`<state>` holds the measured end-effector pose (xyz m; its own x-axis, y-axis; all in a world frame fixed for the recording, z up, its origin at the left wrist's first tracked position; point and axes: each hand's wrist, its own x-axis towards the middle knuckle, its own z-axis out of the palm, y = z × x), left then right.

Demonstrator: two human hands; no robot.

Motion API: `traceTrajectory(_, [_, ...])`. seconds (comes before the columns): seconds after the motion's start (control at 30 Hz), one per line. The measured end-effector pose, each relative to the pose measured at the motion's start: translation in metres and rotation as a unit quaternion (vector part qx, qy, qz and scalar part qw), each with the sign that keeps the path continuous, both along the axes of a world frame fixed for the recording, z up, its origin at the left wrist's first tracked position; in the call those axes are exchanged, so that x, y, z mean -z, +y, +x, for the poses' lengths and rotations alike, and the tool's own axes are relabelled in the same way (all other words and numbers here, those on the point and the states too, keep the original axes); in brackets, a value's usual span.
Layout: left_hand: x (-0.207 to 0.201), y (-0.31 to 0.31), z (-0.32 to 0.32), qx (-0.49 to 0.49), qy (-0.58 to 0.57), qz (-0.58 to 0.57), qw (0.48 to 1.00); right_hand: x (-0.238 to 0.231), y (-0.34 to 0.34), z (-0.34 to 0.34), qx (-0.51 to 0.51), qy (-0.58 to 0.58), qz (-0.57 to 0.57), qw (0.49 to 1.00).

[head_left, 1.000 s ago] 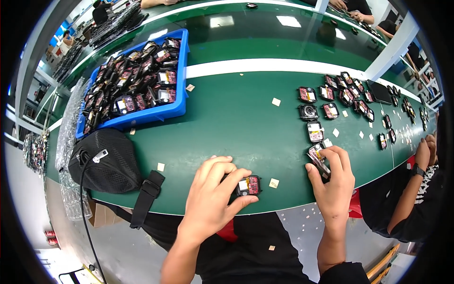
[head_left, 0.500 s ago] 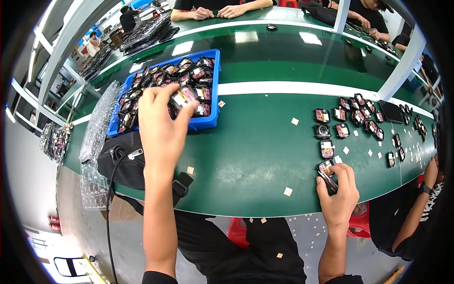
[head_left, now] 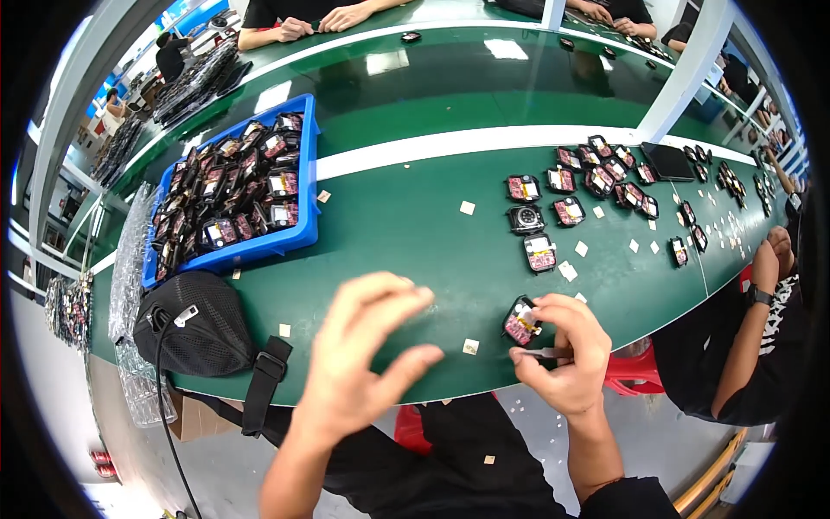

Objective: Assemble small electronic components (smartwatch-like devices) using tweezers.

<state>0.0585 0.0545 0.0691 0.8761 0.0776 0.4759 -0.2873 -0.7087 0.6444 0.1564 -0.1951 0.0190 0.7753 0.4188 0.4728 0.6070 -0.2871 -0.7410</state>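
Note:
My left hand [head_left: 363,355] hovers over the near edge of the green table, its thumb and fingers apart and nothing between them. To its right, my right hand [head_left: 569,353] is closed on a thin metal tool that looks like tweezers [head_left: 550,353]. The fingertips of that hand touch a small black watch case [head_left: 521,321] with a pink and white inside, tilted at the table's front. Beyond it, a similar case [head_left: 540,253] and a round-faced watch case [head_left: 526,220] lie in a column. A blue bin [head_left: 309,173] full of such cases stands at the left.
A black mesh bag [head_left: 194,320] with a strap and cable lies at the near left, beside clear plastic trays [head_left: 130,285]. More cases [head_left: 599,180] and a black flat box [head_left: 667,162] sit at the right. Small pale squares [head_left: 470,347] are scattered about. A co-worker's arm [head_left: 743,337] is at the right.
My left hand has left the bin and come down toward the near edge; the case it held is no longer in it. My right hand and its case have moved nearer, away from the column.

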Motion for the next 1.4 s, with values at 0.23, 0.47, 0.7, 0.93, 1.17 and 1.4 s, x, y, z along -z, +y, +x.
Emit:
traceTrajectory(0.23, [0.028, -0.038, -0.017, 0.165, 0.238, -0.536, 0.793, 0.004, 0.020, 0.001, -0.181, -0.056, 0.124, 0.974])
traceTrajectory(0.47, [0.052, -0.025, -0.020, 0.242, 0.214, -0.647, 0.691, 0.002, 0.035, -0.002, -0.251, -0.024, 0.102, 0.962])
traceTrajectory(0.7, [0.056, -0.036, -0.011, 0.090, 0.102, -0.647, 0.751, 0.002, 0.043, -0.004, -0.152, -0.010, 0.015, 0.988])
traceTrajectory(0.93, [0.060, -0.038, -0.013, 0.046, 0.081, -0.651, 0.753, 0.001, 0.046, -0.010, -0.096, -0.083, -0.038, 0.991])
traceTrajectory(1.17, [0.061, -0.037, -0.016, 0.049, 0.102, -0.642, 0.759, 0.007, 0.048, -0.010, -0.058, -0.173, -0.030, 0.983])
traceTrajectory(1.4, [0.060, -0.037, -0.016, 0.050, 0.107, -0.647, 0.753, 0.006, 0.048, -0.011, -0.053, -0.167, -0.022, 0.984])
